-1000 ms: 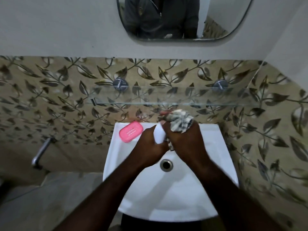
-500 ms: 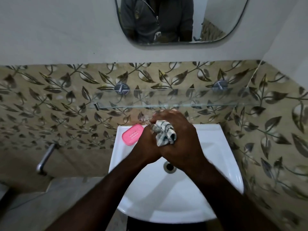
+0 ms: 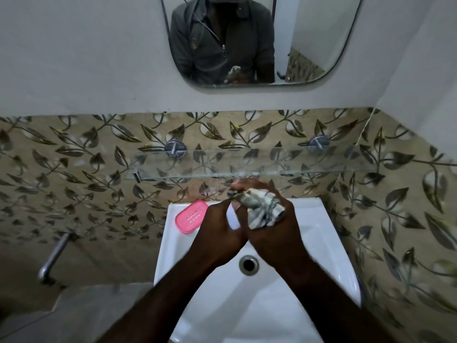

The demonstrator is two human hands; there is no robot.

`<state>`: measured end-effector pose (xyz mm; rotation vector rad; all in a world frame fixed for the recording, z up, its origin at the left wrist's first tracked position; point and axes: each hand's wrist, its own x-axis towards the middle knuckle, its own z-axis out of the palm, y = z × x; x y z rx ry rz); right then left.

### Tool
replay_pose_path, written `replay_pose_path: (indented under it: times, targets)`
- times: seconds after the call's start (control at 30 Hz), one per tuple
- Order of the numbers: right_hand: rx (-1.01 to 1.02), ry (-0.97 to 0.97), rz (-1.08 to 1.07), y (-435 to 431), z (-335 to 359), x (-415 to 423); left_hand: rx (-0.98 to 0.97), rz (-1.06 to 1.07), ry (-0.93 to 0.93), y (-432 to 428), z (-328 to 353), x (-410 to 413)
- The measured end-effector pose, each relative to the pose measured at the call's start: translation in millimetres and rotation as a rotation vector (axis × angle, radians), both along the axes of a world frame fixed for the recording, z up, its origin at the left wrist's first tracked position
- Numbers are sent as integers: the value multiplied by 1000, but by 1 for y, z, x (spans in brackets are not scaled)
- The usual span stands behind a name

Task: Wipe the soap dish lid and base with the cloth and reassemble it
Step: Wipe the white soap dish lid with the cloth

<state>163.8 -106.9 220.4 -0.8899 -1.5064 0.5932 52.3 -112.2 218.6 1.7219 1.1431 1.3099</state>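
Observation:
My left hand [image 3: 218,230] holds a white soap dish part [image 3: 233,219] over the sink, mostly hidden between my palms. My right hand [image 3: 274,233] grips a crumpled striped cloth [image 3: 261,210] and presses it against that white part. The pink slotted soap dish piece [image 3: 191,216] lies flat on the back left corner of the white sink [image 3: 329,233], just left of my left hand and apart from it. I cannot tell whether the white part is the lid or the base.
A glass shelf [image 3: 247,167] on two metal mounts spans the tiled wall right above my hands. The sink drain [image 3: 248,264] sits below my wrists. A metal pipe [image 3: 53,258] sticks out of the wall at the left. A mirror [image 3: 259,40] hangs above.
Both hands stay pressed together over the sink. The cloth has shifted from between the hands to over my right hand's fingers, and a strip of the white part shows again.

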Motion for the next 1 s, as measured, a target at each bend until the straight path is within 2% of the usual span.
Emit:
replay_pose_path:
  times: [0.07, 0.17, 0.33, 0.43, 0.53, 0.63, 0.77, 0.83, 0.93, 1.0]
  targets:
    - [-277, 319, 51, 4, 1, 2, 36, 38, 9, -1, -1, 1]
    - [-523, 676, 185, 10, 2, 0, 17, 114, -63, -2, -3, 3]
    - [-560, 731, 261, 10, 1, -4, 36, 177, -65, 4, -7, 0]
    - [-675, 838, 386, 11, -3, 2, 13, 143, -123, 6, -7, -1]
    - [-844, 816, 531, 11, -8, 12, -11, 71, -255, 9, -8, -3]
    - [-901, 788, 596, 11, -17, 14, 57, 22, -235, 10, -8, -4]
    - [-756, 840, 604, 16, -14, 19, -27, -61, -337, 9, 2, -4]
    - [-659, 798, 568, 19, -8, 25, -113, -71, -336, 6, 15, -8]
    - [-532, 622, 458, 24, 1, 36, -224, -109, -204, 3, 39, -27]
    - [-450, 446, 382, 26, 6, 40, -338, -241, -159, 4, 48, -45]
